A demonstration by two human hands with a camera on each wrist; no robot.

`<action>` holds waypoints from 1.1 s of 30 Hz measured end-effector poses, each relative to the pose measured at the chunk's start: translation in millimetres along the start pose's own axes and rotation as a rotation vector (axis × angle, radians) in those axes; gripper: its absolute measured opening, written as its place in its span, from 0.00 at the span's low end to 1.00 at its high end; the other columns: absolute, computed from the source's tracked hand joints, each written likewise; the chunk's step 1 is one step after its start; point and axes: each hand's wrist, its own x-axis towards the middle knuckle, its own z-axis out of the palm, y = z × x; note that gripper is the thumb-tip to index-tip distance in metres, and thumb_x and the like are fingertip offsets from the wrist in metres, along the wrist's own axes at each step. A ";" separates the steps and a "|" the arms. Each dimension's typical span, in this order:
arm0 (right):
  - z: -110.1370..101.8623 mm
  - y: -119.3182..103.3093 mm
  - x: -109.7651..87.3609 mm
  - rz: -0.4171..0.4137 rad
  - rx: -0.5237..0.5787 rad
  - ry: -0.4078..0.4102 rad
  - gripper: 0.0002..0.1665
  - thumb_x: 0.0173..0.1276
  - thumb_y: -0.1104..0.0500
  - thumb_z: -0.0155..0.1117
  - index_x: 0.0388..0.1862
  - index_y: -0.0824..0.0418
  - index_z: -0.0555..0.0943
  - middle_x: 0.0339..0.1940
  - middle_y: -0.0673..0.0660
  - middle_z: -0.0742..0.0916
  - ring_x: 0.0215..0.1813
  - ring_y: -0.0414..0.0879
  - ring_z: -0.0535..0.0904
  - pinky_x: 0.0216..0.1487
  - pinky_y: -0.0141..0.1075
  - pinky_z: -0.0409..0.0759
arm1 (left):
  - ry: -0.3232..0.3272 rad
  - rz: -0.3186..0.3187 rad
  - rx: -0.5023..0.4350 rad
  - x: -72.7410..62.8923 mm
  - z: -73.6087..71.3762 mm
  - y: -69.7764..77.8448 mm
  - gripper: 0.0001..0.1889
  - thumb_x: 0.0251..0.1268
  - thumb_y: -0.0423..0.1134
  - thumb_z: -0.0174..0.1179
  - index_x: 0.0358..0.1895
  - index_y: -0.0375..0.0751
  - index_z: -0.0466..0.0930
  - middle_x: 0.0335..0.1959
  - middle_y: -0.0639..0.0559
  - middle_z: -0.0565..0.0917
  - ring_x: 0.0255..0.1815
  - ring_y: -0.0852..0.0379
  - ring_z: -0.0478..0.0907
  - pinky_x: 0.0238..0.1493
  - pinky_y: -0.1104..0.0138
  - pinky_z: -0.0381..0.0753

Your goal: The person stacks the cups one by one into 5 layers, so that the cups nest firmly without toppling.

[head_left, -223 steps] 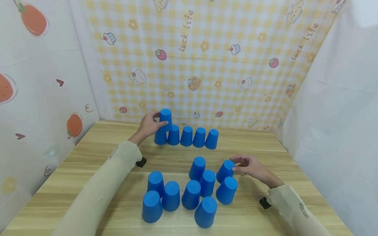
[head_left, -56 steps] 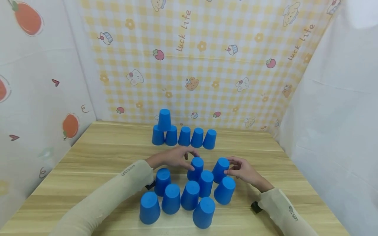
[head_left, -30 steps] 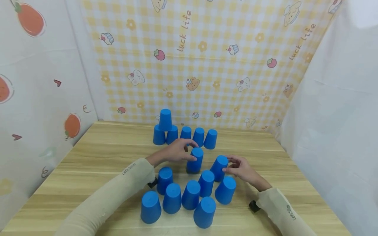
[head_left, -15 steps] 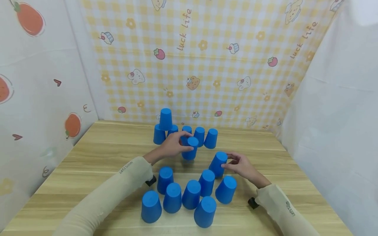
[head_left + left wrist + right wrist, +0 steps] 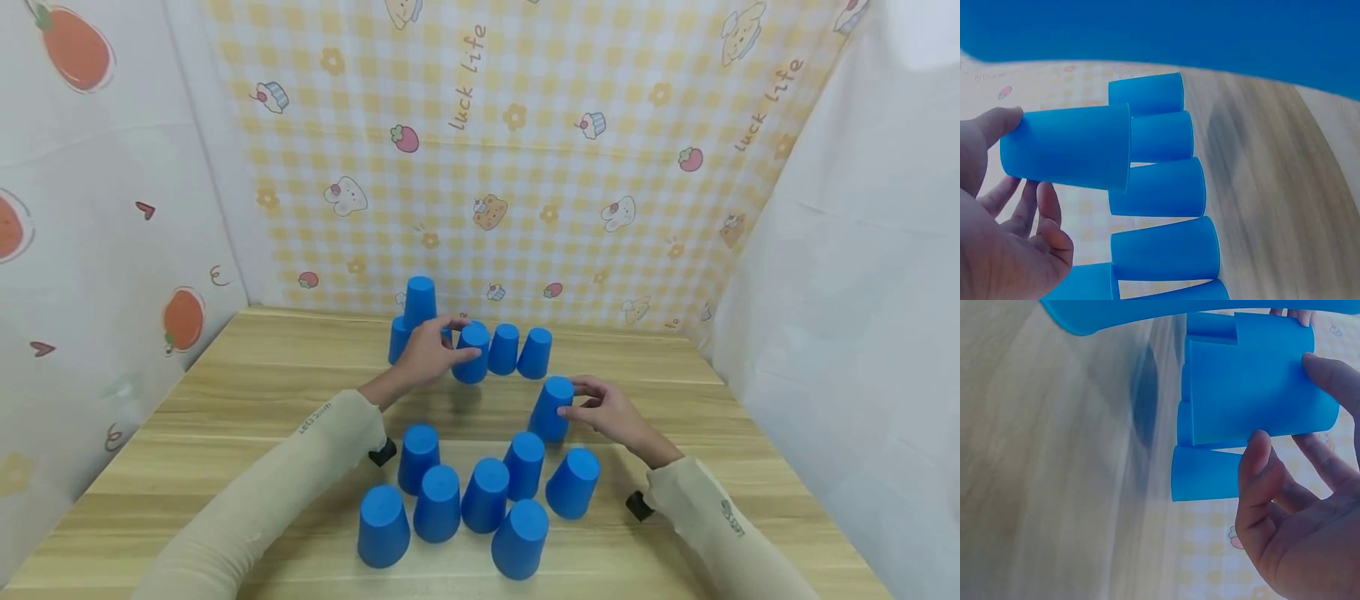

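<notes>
My left hand [image 5: 426,354] pinches an upside-down blue cup [image 5: 471,358] between thumb and fingers, raised just in front of the back row. The left wrist view shows this cup [image 5: 1069,147] off the table, with the row's cups [image 5: 1166,250] behind it. My right hand [image 5: 617,417] grips another inverted blue cup [image 5: 552,412] by its side, right of centre. A shadow apart from its rim in the right wrist view shows that cup [image 5: 1260,394] lifted. One blue cup [image 5: 421,302] stands on top of the row's left end, whose cups are partly hidden by my left hand.
Several inverted blue cups [image 5: 438,504] stand loosely grouped on the wooden table [image 5: 300,508] near its front. At the back row's right end are two visible cups, one at the very end [image 5: 534,354]. A patterned cloth [image 5: 570,167] hangs behind the table.
My left hand took a cup from the front group, raised it and carried it back and left to the row. My right hand has moved its cup slightly back and left.
</notes>
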 end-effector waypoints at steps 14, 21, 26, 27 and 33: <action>-3.6 -35.4 30.9 -0.023 -0.043 0.026 0.35 0.65 0.49 0.72 0.67 0.60 0.74 0.59 0.66 0.83 0.47 0.55 0.84 0.37 0.44 0.82 | 0.197 -0.086 0.022 9.8 -9.6 4.2 0.28 0.64 0.49 0.68 0.63 0.40 0.75 0.57 0.45 0.80 0.36 0.51 0.76 0.36 0.61 0.78; -5.3 -50.4 38.1 -0.024 -0.048 0.004 0.35 0.66 0.52 0.71 0.68 0.63 0.72 0.59 0.67 0.82 0.49 0.58 0.83 0.35 0.40 0.81 | 0.204 -0.085 0.025 17.3 -10.5 3.0 0.27 0.66 0.48 0.67 0.63 0.38 0.75 0.59 0.42 0.79 0.38 0.50 0.76 0.41 0.61 0.79; -9.3 -60.4 47.6 -0.013 -0.056 0.012 0.38 0.65 0.48 0.71 0.69 0.61 0.72 0.60 0.65 0.82 0.53 0.60 0.81 0.38 0.41 0.81 | 0.247 -0.050 0.038 22.7 -13.4 6.4 0.28 0.64 0.48 0.68 0.63 0.38 0.75 0.57 0.43 0.80 0.34 0.51 0.76 0.37 0.61 0.78; -9.6 -61.9 49.9 -0.008 -0.059 0.009 0.39 0.65 0.47 0.71 0.70 0.61 0.71 0.61 0.65 0.82 0.54 0.60 0.81 0.40 0.41 0.81 | 0.250 -0.044 0.045 23.2 -14.1 7.1 0.28 0.64 0.48 0.68 0.63 0.38 0.75 0.57 0.43 0.80 0.33 0.51 0.76 0.36 0.61 0.78; -5.7 -68.0 61.8 0.002 -0.070 0.006 0.43 0.63 0.45 0.72 0.72 0.61 0.69 0.61 0.64 0.81 0.61 0.59 0.78 0.47 0.46 0.82 | 0.253 -0.052 0.089 24.3 -17.1 9.4 0.27 0.65 0.48 0.67 0.63 0.39 0.75 0.56 0.45 0.79 0.32 0.52 0.76 0.34 0.62 0.78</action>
